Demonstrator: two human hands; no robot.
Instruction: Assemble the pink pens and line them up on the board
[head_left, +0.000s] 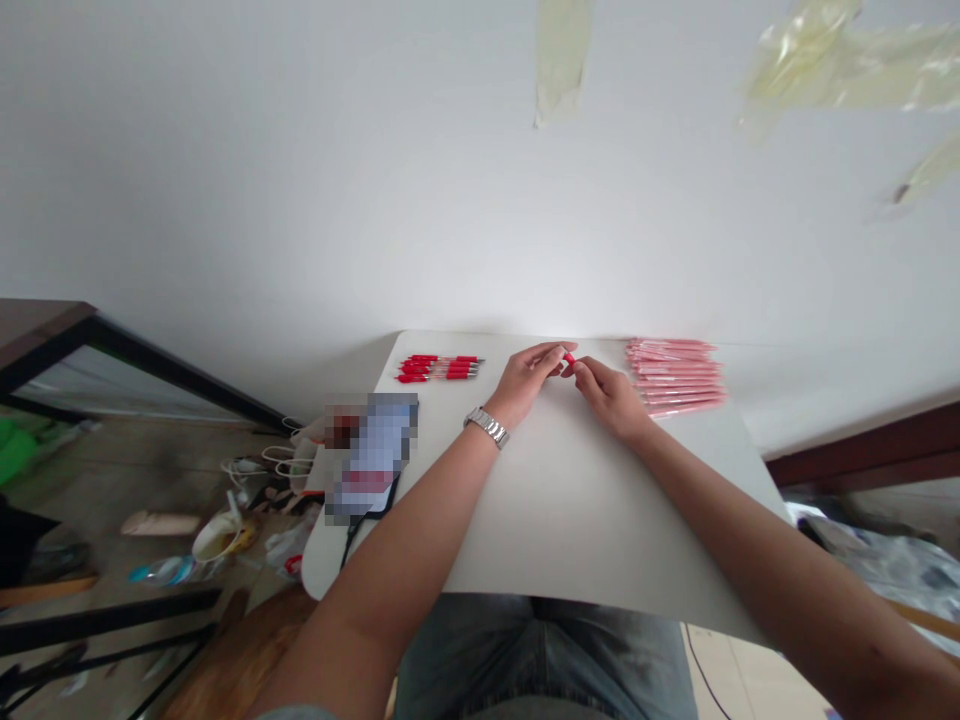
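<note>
My left hand (531, 378), with a silver watch on its wrist, is closed around a red pen (569, 359) near the far edge of the white table. My right hand (606, 393) pinches the same pen from the other side with thumb and finger. Only a short red stretch of it shows; my fingers hide the rest. To the left of my hands lie several red pens (441, 368) with clear middles, side by side. On the right, close to my right hand, is a flat pile of wrapped pink-red sticks (675, 375), many in a row.
A phone (373, 455) with a blurred screen lies at the table's (570, 530) left edge, a cable (350, 540) running from it. Behind the table rises a white wall (465, 200). A bottle (169, 570) and a cup (216, 537) are on the floor at left.
</note>
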